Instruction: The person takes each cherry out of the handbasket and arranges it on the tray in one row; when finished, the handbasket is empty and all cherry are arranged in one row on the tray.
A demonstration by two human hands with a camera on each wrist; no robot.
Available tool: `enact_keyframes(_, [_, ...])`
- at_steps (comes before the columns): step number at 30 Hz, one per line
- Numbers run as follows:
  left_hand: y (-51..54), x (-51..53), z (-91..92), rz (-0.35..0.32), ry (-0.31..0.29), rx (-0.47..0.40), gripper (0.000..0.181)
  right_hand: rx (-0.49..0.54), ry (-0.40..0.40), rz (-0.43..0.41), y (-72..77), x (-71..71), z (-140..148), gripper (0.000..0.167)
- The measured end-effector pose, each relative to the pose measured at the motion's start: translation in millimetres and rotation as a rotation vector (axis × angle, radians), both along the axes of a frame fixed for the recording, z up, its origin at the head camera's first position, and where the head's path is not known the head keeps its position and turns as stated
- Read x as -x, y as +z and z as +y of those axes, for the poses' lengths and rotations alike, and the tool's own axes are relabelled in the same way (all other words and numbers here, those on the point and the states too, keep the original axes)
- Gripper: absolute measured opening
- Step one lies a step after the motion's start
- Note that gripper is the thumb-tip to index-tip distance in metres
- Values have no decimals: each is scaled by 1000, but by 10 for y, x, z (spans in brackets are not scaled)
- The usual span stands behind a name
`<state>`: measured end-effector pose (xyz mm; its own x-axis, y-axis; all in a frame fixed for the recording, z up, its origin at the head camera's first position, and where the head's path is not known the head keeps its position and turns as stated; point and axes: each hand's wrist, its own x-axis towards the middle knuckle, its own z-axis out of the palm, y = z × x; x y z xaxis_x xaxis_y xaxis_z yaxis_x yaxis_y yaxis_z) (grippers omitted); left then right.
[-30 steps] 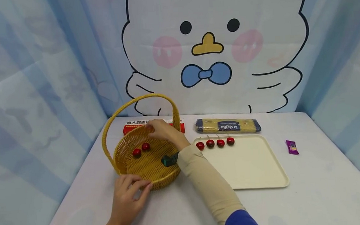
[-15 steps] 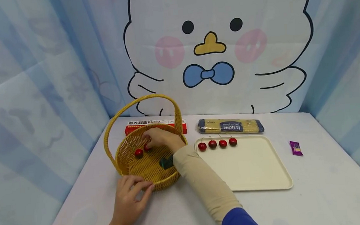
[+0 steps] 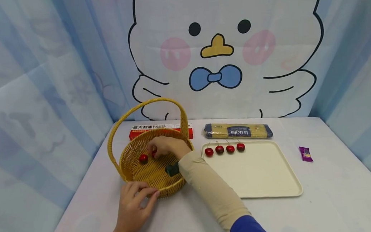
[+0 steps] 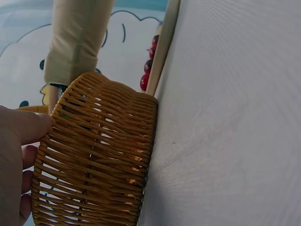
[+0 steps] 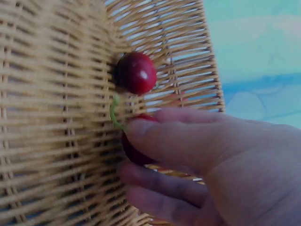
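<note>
A yellow wicker basket with a tall arched handle stands at the left of the table. My left hand grips its near rim; in the left wrist view the thumb lies on the outer side and the other fingers are behind the rim. Inside the basket, my right hand pinches a dark red cherry with a green stem, partly hidden by the thumb and fingers. Right beside it, a second cherry lies against the woven wall, also visible in the head view.
To the basket's right lies a cream tray, with several stemmed cherries lined up along its far edge. Behind are a red and white pasta box and a spaghetti packet. A small purple packet lies far right.
My right hand has come down from the basket's far rim to the right-hand cherry inside and taken hold of it. The left hand keeps its grip on the near rim.
</note>
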<state>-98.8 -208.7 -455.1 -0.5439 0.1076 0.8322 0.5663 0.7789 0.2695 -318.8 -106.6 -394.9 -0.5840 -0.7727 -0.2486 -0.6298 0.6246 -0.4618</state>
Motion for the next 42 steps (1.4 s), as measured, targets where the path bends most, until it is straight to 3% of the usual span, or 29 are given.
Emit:
enact_keyframes(6, [8,-6,11,25,0,1,37,25,-40,-23,66,-44,101,38])
enact_keyframes(15, [3,-9,6,39,4,-8,40,40,4,101,221,-91,269,30])
enact_keyframes(22, [-21,-22,-6,32,0,-18,40,177,-7,101,311,-168,466,29])
enact_keyframes(28, [-21,-10,-2,51,-7,-29,42,211,-13,163,462,-270,677,32])
enact_keyframes(33, [-29,8,1,48,-7,-32,42,262,-40,152,533,-348,896,35])
enact_keyframes(42, [-31,20,39,45,-9,-35,43,352,-129,178,566,-494,1327,26])
